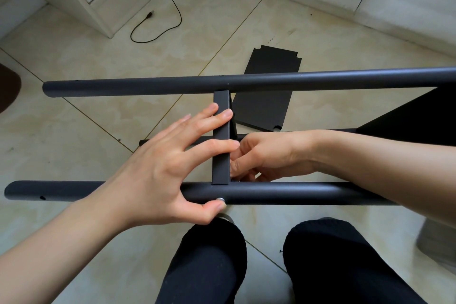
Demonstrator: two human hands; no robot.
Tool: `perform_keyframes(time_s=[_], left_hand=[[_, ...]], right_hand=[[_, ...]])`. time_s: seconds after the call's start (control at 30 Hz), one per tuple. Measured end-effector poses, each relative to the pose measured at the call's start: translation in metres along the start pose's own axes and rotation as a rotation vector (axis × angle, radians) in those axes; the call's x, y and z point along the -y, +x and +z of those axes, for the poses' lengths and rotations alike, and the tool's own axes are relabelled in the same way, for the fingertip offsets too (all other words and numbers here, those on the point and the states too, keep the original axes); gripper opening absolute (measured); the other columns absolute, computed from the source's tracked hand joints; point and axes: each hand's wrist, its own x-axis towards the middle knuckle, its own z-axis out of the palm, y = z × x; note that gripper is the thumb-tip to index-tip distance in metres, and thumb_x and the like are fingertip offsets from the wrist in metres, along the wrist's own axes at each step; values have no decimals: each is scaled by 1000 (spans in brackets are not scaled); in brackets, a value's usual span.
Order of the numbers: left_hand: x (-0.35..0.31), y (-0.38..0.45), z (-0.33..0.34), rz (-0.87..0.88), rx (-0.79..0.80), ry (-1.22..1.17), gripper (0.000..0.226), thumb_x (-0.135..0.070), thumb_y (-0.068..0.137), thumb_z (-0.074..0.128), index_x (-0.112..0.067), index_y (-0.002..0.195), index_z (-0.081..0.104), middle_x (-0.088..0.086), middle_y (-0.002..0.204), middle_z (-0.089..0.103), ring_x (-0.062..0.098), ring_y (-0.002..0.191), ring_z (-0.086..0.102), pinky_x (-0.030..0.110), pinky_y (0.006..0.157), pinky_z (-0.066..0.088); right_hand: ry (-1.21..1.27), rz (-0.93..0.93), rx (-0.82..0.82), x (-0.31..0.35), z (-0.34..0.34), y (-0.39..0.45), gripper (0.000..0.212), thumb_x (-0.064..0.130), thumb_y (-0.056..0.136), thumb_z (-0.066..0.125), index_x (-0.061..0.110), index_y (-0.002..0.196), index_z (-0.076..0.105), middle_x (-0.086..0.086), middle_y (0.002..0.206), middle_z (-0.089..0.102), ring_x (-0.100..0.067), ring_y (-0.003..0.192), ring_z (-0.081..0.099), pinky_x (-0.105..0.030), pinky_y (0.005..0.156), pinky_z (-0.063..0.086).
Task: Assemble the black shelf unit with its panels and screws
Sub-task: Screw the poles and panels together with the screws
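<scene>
Head view: crossbar (220, 140) runs front-to-back between two sideways tubes; left hand (158, 168) spread on it, right hand (269, 155) pinching beside it.

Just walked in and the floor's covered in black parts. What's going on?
A person is putting a black shelf frame together. The left hand lies across the crossbar, thumb on a screw in the near tube. The right hand works behind the crossbar; what it holds is hidden. A loose panel lies on the floor beyond the far tube.

Soft daylight – sharp, edges bowed
</scene>
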Motion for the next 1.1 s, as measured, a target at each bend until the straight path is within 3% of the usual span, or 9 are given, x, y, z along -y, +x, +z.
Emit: perform_keyframes(time_s=[0.33,0.5,0.6,0.7,0.73,0.8,0.83,0.97,1.1], left_hand=[[1,0,0,13,-9,20,73,-50,70,75,-25,135,53,4,161,34,23,152,24,58,112,38],[2,0,2,4,-13,39,73,-53,71,73,-21,135,59,1,161,33,20,153,23,57,113,37],[1,0,1,3,-20,51,72,-54,72,71,-24,136,55,-2,162,32,18,153,22,53,113,39],[-1,-1,0,6,-22,50,71,-54,73,69,-25,136,55,-3,163,30,15,153,21,48,113,40],[-2,-1,0,4,-25,46,71,-53,73,69,-23,136,56,-2,163,31,15,153,21,46,113,40],[-3,-2,0,1,-30,47,71,-53,74,68,-22,137,56,-2,163,31,14,153,20,45,112,42],[-4,-3,-1,0,-27,56,71,-53,75,68,-22,138,55,-2,163,30,14,153,20,45,112,42],[-13,-6,-5,-38,16,127,76,-58,78,61,-24,146,49,-3,165,24,13,154,16,43,115,39],[-26,-12,-7,-212,93,142,78,-59,90,57,-40,156,21,-18,165,4,6,154,-1,39,124,19]], right_hand=[[-16,44,-35,2,2,1,25,9,96,56,11,72,61,-3,69,51,-13,59,43,-28,62,38],[-32,53,-54,2,1,0,27,9,96,56,11,69,59,2,61,51,-12,60,45,-26,61,37],[-67,18,-71,4,4,-4,13,12,97,57,2,91,63,-5,72,50,-16,69,44,-28,69,37],[-105,-16,-149,5,11,-11,24,13,98,57,-10,101,63,-13,89,54,-24,83,46,-34,81,39],[-154,-37,-183,5,13,-15,22,13,97,57,-8,94,65,-10,85,56,-21,80,48,-32,79,40],[-301,-79,-238,9,18,-28,24,17,98,57,14,76,67,0,74,58,-10,70,50,-28,72,41],[-357,-89,-245,11,20,-35,25,20,99,57,20,76,67,1,73,60,-10,69,52,-29,72,43],[-527,-66,-245,18,32,-64,21,20,102,50,20,116,67,-3,90,75,-13,80,70,-30,87,54],[-873,-51,-413,13,47,-81,31,27,98,54,25,129,59,6,100,67,-17,93,65,-31,89,49]])
